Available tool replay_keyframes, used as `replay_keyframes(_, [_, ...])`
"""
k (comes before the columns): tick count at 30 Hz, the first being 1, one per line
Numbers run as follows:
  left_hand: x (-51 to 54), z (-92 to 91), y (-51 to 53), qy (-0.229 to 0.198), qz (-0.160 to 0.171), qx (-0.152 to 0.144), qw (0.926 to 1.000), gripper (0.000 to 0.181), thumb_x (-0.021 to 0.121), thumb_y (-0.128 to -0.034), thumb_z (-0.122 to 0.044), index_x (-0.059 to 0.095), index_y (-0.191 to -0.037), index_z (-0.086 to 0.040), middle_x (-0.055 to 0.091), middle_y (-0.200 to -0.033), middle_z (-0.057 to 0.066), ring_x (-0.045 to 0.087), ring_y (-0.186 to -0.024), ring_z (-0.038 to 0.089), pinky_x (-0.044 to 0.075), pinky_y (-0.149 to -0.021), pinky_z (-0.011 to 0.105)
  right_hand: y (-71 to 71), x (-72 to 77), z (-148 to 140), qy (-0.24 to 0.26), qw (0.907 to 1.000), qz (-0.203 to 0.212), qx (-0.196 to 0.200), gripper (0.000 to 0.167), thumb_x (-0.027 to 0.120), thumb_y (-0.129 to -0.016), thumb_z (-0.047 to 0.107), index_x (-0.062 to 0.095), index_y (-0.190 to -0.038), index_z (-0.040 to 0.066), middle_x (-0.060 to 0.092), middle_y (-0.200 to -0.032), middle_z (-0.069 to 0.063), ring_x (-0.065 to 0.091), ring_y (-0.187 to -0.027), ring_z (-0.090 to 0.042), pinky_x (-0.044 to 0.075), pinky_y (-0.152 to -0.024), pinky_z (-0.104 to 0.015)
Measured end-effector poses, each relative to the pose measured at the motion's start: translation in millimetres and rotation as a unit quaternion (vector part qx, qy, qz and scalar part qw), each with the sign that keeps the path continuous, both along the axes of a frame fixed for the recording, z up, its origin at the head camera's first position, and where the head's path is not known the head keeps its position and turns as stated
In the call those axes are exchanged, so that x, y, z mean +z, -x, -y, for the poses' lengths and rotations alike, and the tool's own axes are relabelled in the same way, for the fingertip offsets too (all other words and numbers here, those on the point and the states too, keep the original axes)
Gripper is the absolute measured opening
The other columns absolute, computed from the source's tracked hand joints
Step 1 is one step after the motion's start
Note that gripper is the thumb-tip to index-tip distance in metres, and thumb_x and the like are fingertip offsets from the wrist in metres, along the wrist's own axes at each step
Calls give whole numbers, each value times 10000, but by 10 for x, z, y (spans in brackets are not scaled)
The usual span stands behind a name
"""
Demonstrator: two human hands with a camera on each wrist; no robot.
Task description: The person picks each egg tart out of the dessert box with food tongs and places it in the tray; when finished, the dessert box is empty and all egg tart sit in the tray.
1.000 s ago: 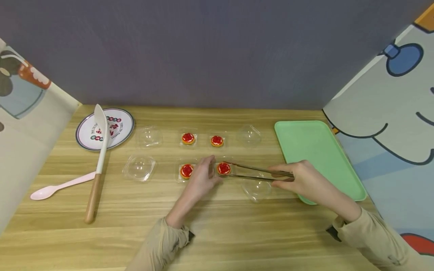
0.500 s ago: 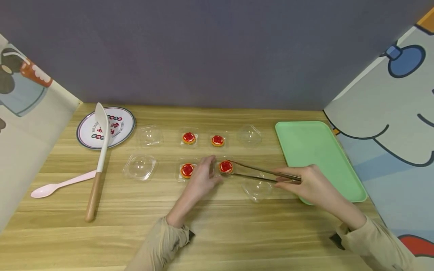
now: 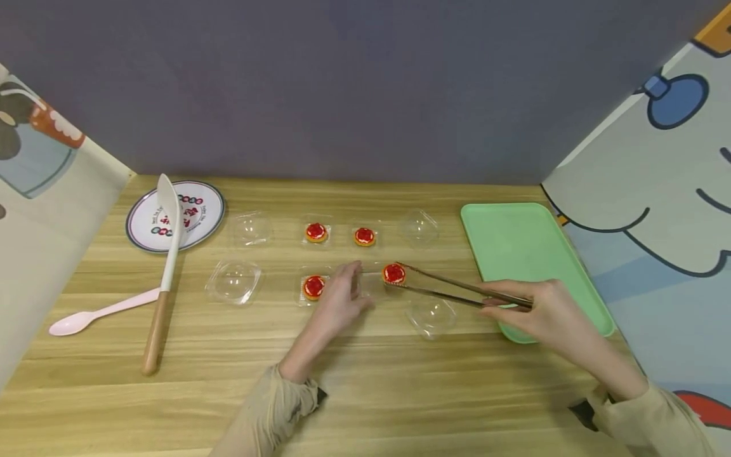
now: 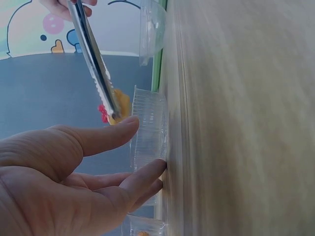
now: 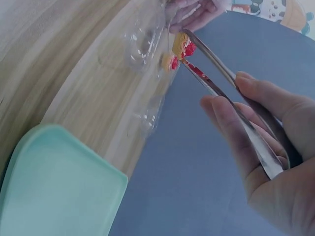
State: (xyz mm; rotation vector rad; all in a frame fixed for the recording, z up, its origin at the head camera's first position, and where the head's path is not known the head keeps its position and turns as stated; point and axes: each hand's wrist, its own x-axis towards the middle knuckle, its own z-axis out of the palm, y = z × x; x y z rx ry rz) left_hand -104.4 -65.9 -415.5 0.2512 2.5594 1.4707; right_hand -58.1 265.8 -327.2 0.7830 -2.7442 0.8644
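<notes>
My right hand (image 3: 548, 317) grips metal tongs (image 3: 445, 289), also seen in the right wrist view as long tongs (image 5: 256, 123). Between the tong tips is a small tart (image 3: 394, 273) with red topping, raised above the table in the left wrist view. Under and beside it lies a clear plastic box (image 4: 147, 123), mostly hidden by glare in the head view. My left hand (image 3: 337, 301) holds this box at its left side, thumb by the rim and fingers low near the table. Another tart (image 3: 314, 287) sits in its own clear box just left of that hand.
Two more boxed tarts (image 3: 316, 232) lie in the back row. Clear lids (image 3: 432, 317) rest at both sides. A green tray (image 3: 531, 254) stands at right. At left are a plate (image 3: 200, 222), a long-handled spatula (image 3: 162, 304) and a pink spoon (image 3: 85, 322).
The tongs have lifted the tart out of its box and carried it to the right and slightly back. My right hand moved right with them; my left hand stayed put.
</notes>
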Motion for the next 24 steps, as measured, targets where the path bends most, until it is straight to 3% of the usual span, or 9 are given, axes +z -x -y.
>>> replay_keyframes(2, [0,0,0,-28,9,-4,10000,771,855,-860,20,468,-1519,121,598,-1359,273,670,-1115,384,615,-1003,451,-30,17,-38,-7,9998,27,-218,453,945,-727,-8,835,-1154,99,821,-917,-5,177,-501,139,218,-331,-144])
replay_keyframes(4, [5,2,-5,-41,15,-10,10000,772,855,-857,25,467,-1518,125,590,-1374,283,667,-1131,395,613,-1009,449,-59,29,-75,14,9991,85,-420,439,946,-734,-7,836,-1149,90,819,-904,-10,333,-495,134,227,-333,-152])
replay_keyframes(8, [3,1,-6,-53,21,-11,10000,771,856,-851,34,471,-1512,130,585,-1381,292,660,-1148,408,612,-1013,448,-119,64,-154,72,9965,279,-787,417,933,-775,-2,829,-1170,82,819,-902,-14,669,-703,56,285,-350,-170])
replay_keyframes(14, [2,-11,1,-73,8,-19,10000,761,855,-851,45,475,-1505,136,586,-1376,292,655,-1159,411,613,-1011,439,-196,97,-317,-66,9890,379,-1427,389,925,-833,79,822,-1208,110,818,-950,-75,599,-656,70,292,-364,-223])
replay_keyframes(19, [17,-7,-8,-48,8,-20,10000,764,852,-854,43,469,-1508,139,588,-1370,294,651,-1153,407,606,-1019,462,-213,100,-503,-124,9816,509,-1836,393,902,-879,122,798,-1255,82,798,-1101,-170,610,-846,155,350,-443,-208])
replay_keyframes(24, [21,0,-15,-46,-23,-31,10000,760,850,-856,41,468,-1505,146,587,-1370,302,653,-1146,411,599,-1026,484,-206,89,-666,-204,9762,522,-2093,376,881,-904,125,786,-1254,27,770,-1137,-250,576,-818,170,336,-434,-214])
